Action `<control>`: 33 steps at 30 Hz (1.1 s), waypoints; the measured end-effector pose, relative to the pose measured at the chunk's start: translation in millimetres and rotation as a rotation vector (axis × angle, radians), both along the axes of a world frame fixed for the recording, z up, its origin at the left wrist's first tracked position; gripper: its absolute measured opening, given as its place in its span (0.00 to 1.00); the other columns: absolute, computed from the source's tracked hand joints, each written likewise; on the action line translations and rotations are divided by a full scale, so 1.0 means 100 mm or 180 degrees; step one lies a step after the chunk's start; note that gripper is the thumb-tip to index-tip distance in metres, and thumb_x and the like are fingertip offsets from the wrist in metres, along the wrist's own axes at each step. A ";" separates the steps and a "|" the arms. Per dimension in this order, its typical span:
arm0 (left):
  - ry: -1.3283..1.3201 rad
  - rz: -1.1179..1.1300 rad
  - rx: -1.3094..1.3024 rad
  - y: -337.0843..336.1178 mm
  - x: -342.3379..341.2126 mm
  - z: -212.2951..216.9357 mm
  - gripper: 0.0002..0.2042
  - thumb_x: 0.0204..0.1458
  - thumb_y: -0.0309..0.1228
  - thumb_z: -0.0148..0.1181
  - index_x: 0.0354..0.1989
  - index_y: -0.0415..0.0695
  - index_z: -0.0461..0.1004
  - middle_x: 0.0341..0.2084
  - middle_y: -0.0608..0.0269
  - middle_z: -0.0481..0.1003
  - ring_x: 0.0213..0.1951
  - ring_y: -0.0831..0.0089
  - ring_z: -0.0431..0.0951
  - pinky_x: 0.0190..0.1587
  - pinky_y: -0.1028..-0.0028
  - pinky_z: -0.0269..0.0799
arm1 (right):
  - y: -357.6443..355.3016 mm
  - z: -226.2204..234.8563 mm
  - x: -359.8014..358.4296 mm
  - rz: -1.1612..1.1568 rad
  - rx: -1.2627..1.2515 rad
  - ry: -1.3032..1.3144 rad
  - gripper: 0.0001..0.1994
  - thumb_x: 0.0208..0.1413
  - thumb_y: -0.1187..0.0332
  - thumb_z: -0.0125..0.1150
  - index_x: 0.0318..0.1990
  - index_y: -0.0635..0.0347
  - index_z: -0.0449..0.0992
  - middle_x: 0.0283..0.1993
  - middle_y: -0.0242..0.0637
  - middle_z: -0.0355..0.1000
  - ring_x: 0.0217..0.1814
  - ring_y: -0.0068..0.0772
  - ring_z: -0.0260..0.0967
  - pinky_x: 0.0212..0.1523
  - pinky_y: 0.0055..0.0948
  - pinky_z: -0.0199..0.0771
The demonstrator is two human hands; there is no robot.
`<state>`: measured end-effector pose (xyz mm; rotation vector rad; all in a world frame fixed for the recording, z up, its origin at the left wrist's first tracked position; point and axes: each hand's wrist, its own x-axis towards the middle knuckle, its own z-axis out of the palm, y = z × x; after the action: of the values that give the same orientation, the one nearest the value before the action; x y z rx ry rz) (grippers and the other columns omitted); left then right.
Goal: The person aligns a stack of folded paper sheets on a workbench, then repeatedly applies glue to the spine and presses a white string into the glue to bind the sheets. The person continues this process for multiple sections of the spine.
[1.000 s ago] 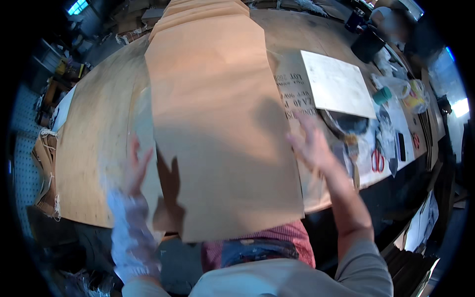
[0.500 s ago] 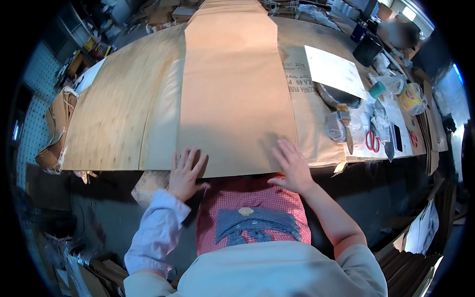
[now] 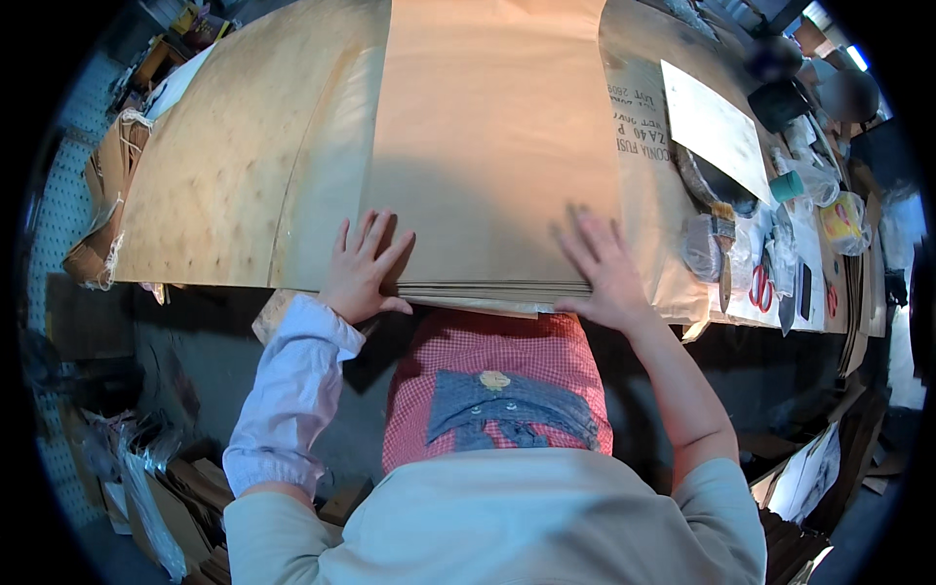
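Observation:
A long stack of brown kraft paper sheets (image 3: 492,146) runs away from me across the table. Several layered edges show along its near end, slightly staggered. At the stack's near left corner lies my left hand (image 3: 359,275), fingers spread and the thumb along the near edge. On the opposite side, my right hand (image 3: 612,278) rests at the near right corner, its fingers apart and a little blurred at the tips. Neither hand grips anything. Beneath the stack, a printed brown paper sheet (image 3: 643,219) covers part of the tabletop.
The wooden table (image 3: 214,185) curves away to the left. On the right are a white board (image 3: 717,127) over a dark bowl (image 3: 726,185), a brush (image 3: 722,249), red-handled scissors (image 3: 761,286), a phone (image 3: 803,290) and a yellow package (image 3: 844,222). Folded brown paper (image 3: 97,219) hangs at the left edge.
My view has shifted, and both hands sit slightly farther in over the table. The stack's near end, which looked like one sheet, now shows several layered edges.

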<state>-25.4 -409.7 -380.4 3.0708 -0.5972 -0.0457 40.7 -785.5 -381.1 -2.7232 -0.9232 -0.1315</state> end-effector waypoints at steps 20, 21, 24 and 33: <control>0.0712 -0.0135 -0.0972 -0.38 -1.37 -0.94 0.20 0.43 0.28 0.56 0.48 0.44 0.70 0.44 0.47 0.69 0.45 0.50 0.70 0.45 0.59 0.67 | -0.37 -0.69 -1.55 -0.0707 -0.0706 0.2125 0.17 0.48 0.67 0.56 0.48 0.57 0.72 0.46 0.44 0.70 0.48 0.45 0.69 0.44 0.42 0.72; 0.1298 0.0048 -0.1926 -0.21 -1.54 -1.58 0.24 0.41 0.28 0.56 0.52 0.45 0.69 0.49 0.46 0.66 0.51 0.48 0.67 0.51 0.61 0.64 | -0.59 -1.15 -1.79 -0.0690 0.0192 0.1179 0.20 0.49 0.68 0.56 0.52 0.57 0.70 0.48 0.45 0.68 0.54 0.47 0.65 0.52 0.41 0.69; 0.2298 0.0552 -0.1252 -0.25 -1.27 -1.34 0.25 0.54 0.36 0.52 0.58 0.37 0.62 0.55 0.44 0.64 0.58 0.50 0.63 0.59 0.65 0.60 | -0.58 -1.17 -1.62 -0.0237 0.0676 0.1563 0.13 0.51 0.71 0.53 0.45 0.57 0.75 0.51 0.41 0.70 0.54 0.43 0.66 0.54 0.40 0.66; 0.2257 -0.0211 -0.0995 -0.70 -0.55 -1.06 0.14 0.56 0.36 0.51 0.47 0.43 0.70 0.43 0.46 0.70 0.45 0.55 0.70 0.50 0.62 0.64 | -0.59 -0.84 -2.02 -0.1153 0.1687 0.2668 0.12 0.54 0.63 0.53 0.41 0.57 0.79 0.37 0.44 0.76 0.42 0.39 0.74 0.47 0.41 0.67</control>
<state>-80.9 -480.2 -486.8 2.4767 -0.5757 -0.8954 -161.1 -844.5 -464.6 -2.0833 -0.1195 0.5708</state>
